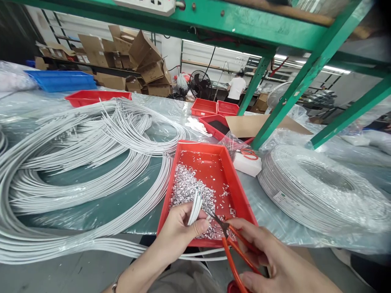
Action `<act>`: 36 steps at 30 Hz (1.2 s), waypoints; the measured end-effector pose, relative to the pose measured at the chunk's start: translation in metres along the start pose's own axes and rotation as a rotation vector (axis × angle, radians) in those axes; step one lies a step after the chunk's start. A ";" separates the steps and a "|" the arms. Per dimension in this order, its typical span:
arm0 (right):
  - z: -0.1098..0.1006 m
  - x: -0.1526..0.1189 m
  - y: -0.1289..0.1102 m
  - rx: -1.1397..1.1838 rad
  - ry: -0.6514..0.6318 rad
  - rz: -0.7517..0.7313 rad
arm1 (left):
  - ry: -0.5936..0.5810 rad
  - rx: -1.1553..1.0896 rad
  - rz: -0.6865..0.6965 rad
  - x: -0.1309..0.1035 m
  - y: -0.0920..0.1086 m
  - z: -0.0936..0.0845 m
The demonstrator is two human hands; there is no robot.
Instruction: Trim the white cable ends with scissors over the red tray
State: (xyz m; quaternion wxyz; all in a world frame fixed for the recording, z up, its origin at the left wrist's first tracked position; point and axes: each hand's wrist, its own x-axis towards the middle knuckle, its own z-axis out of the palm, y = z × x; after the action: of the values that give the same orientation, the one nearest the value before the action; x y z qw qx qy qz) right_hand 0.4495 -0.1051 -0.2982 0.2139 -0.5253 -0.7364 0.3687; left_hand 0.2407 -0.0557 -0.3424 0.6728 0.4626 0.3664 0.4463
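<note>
Several thin white cable ends [196, 206] are held in a short bundle by the left hand [179, 230], its grip narrowed to a pinch between thumb and fingers, over a shallow red plastic tray [240, 195]. Orange-handled metal cutters [225, 228] are held by the right hand [269, 252], its grip wrapped around the handles; the dark blades [216, 218] are pointed toward the left thumb, beside the bundle, and whether any cable is touched by the tips cannot be told. Small silvery clippings [189, 183] are heaped mostly along the tray's left side. To the left, long looped bundles of white cable [91, 191] are spread over a green, plastic-covered tabletop [262, 208]. To the right, a small white box [247, 165] is placed just beside a large plastic-wrapped coil of white cable [293, 203]
</note>
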 end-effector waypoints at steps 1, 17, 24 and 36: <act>0.001 -0.001 -0.001 -0.007 -0.020 0.010 | -0.011 0.006 -0.006 0.000 0.001 0.000; -0.009 -0.003 -0.004 -0.272 -0.104 -0.095 | 0.011 0.099 0.038 -0.003 0.012 0.001; -0.003 -0.006 -0.012 -0.254 -0.072 -0.072 | -0.103 0.010 0.035 -0.006 0.018 -0.001; 0.007 0.023 -0.014 0.419 0.126 -0.112 | 0.072 -0.055 -0.003 -0.009 0.019 0.001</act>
State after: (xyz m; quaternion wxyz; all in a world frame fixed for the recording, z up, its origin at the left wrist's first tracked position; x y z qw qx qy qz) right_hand 0.4276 -0.0888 -0.2934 0.3840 -0.4497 -0.6570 0.4676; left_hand 0.2334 -0.0607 -0.3234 0.6722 0.4269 0.3786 0.4717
